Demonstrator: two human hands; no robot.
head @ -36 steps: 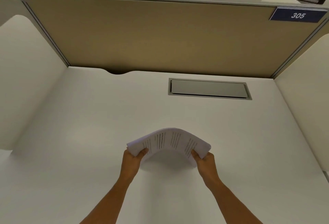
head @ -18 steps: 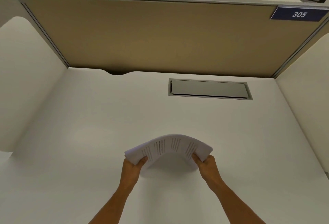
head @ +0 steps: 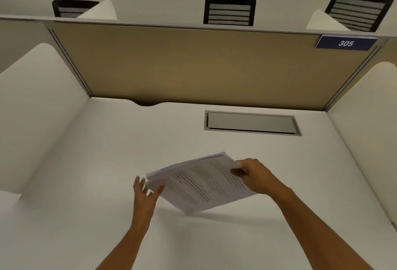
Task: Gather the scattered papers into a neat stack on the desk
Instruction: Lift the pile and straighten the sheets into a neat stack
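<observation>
A stack of printed white papers (head: 199,181) hangs tilted above the white desk (head: 107,151), its near corner pointing down towards the desktop. My right hand (head: 255,175) grips the stack's far right edge, thumb on top. My left hand (head: 146,192) is at the stack's left corner with fingers spread apart; its thumb touches the paper's lower edge and the fingers do not close on it. No other loose sheets are visible on the desk.
A grey cable-access flap (head: 251,122) is set into the desk behind the papers. A tan partition (head: 193,63) closes the back, white curved dividers (head: 32,108) close the sides. A blue "305" sign (head: 345,43) and chair backs (head: 229,11) show beyond.
The stack was bowed upward between both hands; now it is flat and tilted, turned in my right hand. My left hand has loosened and spread its fingers. The camera has tilted upward.
</observation>
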